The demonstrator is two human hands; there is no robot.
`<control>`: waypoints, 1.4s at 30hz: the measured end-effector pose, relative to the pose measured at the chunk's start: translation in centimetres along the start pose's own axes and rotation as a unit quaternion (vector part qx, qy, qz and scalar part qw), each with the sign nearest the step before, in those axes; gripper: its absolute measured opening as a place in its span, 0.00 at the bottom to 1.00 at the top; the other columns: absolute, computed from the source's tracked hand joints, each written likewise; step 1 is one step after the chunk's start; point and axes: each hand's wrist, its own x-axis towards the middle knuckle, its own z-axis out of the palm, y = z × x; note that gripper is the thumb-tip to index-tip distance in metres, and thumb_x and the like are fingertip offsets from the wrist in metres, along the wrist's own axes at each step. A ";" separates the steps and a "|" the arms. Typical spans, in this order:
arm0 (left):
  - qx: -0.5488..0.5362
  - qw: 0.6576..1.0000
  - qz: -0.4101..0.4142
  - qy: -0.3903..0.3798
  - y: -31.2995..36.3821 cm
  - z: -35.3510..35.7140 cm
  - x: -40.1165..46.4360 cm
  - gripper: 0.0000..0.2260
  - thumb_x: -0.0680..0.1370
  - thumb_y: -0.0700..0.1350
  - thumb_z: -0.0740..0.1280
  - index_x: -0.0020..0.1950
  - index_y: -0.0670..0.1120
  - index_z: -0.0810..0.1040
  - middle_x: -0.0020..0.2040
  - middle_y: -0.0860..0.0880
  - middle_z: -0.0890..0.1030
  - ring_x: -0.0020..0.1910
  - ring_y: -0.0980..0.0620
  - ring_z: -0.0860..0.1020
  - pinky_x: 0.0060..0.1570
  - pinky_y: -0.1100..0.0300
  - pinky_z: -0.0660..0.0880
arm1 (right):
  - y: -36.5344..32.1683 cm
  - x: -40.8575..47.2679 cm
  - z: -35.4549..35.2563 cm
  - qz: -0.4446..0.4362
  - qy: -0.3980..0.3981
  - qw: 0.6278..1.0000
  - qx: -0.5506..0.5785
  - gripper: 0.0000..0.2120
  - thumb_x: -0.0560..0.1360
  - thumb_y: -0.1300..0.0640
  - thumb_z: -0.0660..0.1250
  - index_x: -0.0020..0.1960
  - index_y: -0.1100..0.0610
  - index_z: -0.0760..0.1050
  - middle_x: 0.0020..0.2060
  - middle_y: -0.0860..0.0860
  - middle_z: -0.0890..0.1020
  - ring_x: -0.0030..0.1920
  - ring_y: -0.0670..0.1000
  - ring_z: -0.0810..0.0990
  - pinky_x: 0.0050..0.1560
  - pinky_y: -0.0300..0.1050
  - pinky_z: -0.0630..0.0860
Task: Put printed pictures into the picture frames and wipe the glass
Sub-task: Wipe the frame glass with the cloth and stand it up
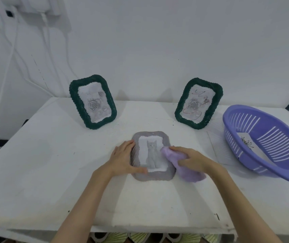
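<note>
At centre of the view, a grey frame (151, 176) with a scalloped edge is showing a pale grey cat picture (152, 154) on white. A lilac cloth (184, 169) is lying over its right edge. At upper left and upper right, two dark green frames (73, 100) (218, 102) with braided edges are displaying grey rose prints; the right one is carrying reddish scribbles. At right, a purple slotted basket (270, 146) is sitting on the white table (52, 163).

Bare bench (40, 165) along its left and near edges, two upright green frames (92, 101) (198, 103) blocking the far edge, purple basket (266, 146) crowding the right edge
</note>
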 end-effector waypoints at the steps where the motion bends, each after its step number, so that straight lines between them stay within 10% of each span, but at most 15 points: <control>1: -0.033 0.999 0.006 0.027 0.6 0.1 0.1 0.56 0.54 0.78 0.60 0.75 0.51 0.52 0.76 0.50 0.51 0.75 0.52 0.49 0.74 0.54 0.45 | 0.2 -0.1 -0.3 -0.030 0.011 0.998 0.047 0.28 0.74 0.63 0.62 0.70 0.44 0.64 0.65 0.45 0.70 0.67 0.50 0.67 0.63 0.40 0.63; 5: -0.318 0.942 0.040 0.101 4.6 1.1 0.2 0.16 0.78 0.54 0.60 0.65 0.62 0.66 0.67 0.55 0.69 0.67 0.57 0.66 0.65 0.63 0.63 | -0.4 -0.6 0.8 -0.095 0.068 0.950 0.290 0.29 0.70 0.60 0.72 0.68 0.49 0.68 0.65 0.45 0.73 0.63 0.45 0.73 0.59 0.38 0.71; 11: -0.468 0.881 0.008 0.067 5.9 3.0 1.3 0.27 0.70 0.44 0.73 0.63 0.63 0.67 0.64 0.46 0.75 0.62 0.47 0.75 0.60 0.49 0.75 | -0.8 -0.5 1.9 -0.132 0.014 0.929 0.345 0.35 0.68 0.65 0.73 0.68 0.45 0.65 0.55 0.49 0.79 0.45 0.46 0.79 0.47 0.37 0.76; 16: -0.528 0.840 -0.010 0.125 0.7 -0.5 -0.4 0.28 0.70 0.34 0.70 0.64 0.57 0.68 0.63 0.42 0.76 0.57 0.44 0.77 0.53 0.54 0.78 | 0.3 1.1 2.8 -0.089 0.149 0.965 0.196 0.31 0.66 0.61 0.76 0.65 0.47 0.69 0.52 0.53 0.72 0.33 0.46 0.67 0.37 0.30 0.70; 19: -0.460 0.867 -0.037 0.189 -3.8 -3.6 -2.4 0.28 0.74 0.32 0.65 0.68 0.54 0.65 0.66 0.43 0.73 0.62 0.43 0.74 0.58 0.55 0.73 | 0.5 1.7 3.3 -0.090 0.169 0.971 0.143 0.31 0.68 0.58 0.75 0.68 0.50 0.68 0.53 0.52 0.69 0.36 0.45 0.68 0.39 0.29 0.69; 22: -0.161 0.956 -0.149 0.195 -6.1 -4.1 -2.8 0.22 0.79 0.44 0.61 0.72 0.53 0.61 0.71 0.45 0.66 0.69 0.42 0.64 0.67 0.54 0.60 | 0.4 1.9 3.7 -0.105 0.172 0.973 0.116 0.31 0.68 0.58 0.74 0.68 0.52 0.67 0.53 0.51 0.68 0.38 0.43 0.68 0.42 0.25 0.69; 25: 0.056 0.952 -0.238 0.182 -5.7 -3.3 -3.0 0.24 0.78 0.56 0.59 0.73 0.59 0.58 0.75 0.44 0.56 0.71 0.40 0.56 0.70 0.49 0.54 | 0.4 2.0 3.8 -0.109 0.169 0.974 0.106 0.31 0.69 0.57 0.73 0.69 0.52 0.66 0.55 0.52 0.69 0.38 0.43 0.68 0.43 0.25 0.68; 30: 0.155 0.957 -0.083 0.232 -1.3 -1.3 -0.7 0.28 0.77 0.62 0.54 0.73 0.48 0.62 0.77 0.46 0.47 0.76 0.46 0.42 0.73 0.50 0.41 | 0.3 1.8 4.4 -0.083 0.253 0.964 0.020 0.31 0.72 0.49 0.68 0.72 0.51 0.61 0.64 0.51 0.71 0.59 0.54 0.67 0.61 0.46 0.67; 35: 0.118 0.985 -0.091 0.083 1.3 1.8 1.6 0.34 0.76 0.60 0.59 0.73 0.39 0.57 0.77 0.42 0.49 0.76 0.45 0.40 0.73 0.50 0.40 | 0.0 1.9 5.9 -0.079 0.306 0.949 -0.010 0.30 0.73 0.48 0.68 0.71 0.51 0.62 0.57 0.51 0.78 0.56 0.56 0.69 0.57 0.49 0.68; 42: -0.179 0.969 -0.078 0.154 1.3 2.5 2.4 0.29 0.69 0.36 0.72 0.67 0.39 0.67 0.69 0.41 0.66 0.74 0.42 0.53 0.68 0.58 0.54 | 0.6 2.2 6.5 -0.109 0.335 0.917 0.187 0.31 0.68 0.58 0.73 0.67 0.43 0.66 0.56 0.48 0.78 0.53 0.51 0.68 0.55 0.42 0.69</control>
